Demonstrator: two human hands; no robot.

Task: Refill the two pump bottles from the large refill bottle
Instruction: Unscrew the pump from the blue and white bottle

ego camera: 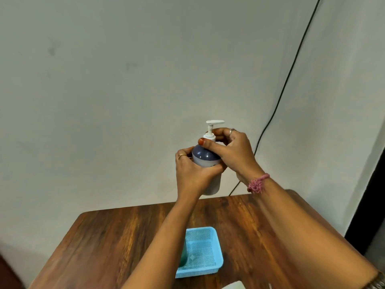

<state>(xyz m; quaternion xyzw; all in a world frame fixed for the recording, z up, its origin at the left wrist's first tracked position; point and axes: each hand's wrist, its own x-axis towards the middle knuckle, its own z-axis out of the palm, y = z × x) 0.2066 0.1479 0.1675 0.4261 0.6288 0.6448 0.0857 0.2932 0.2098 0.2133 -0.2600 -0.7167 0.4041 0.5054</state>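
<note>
I hold a pump bottle (205, 157) up in the air above the far edge of the wooden table (116, 234). It has a pale body, a dark blue shoulder and a white pump head (214, 122). My left hand (192, 174) grips the bottle's body from the left. My right hand (231, 150) pinches the white collar under the pump, with the thumb across the front. A green thing (183, 256) shows in the blue basket beside my left forearm; I cannot tell what it is.
A light blue mesh basket (205, 250) sits on the table below my arms. A pale object (233, 285) peeks in at the bottom edge. A black cable (287, 84) runs down the wall behind the table. A dark strip borders the right side.
</note>
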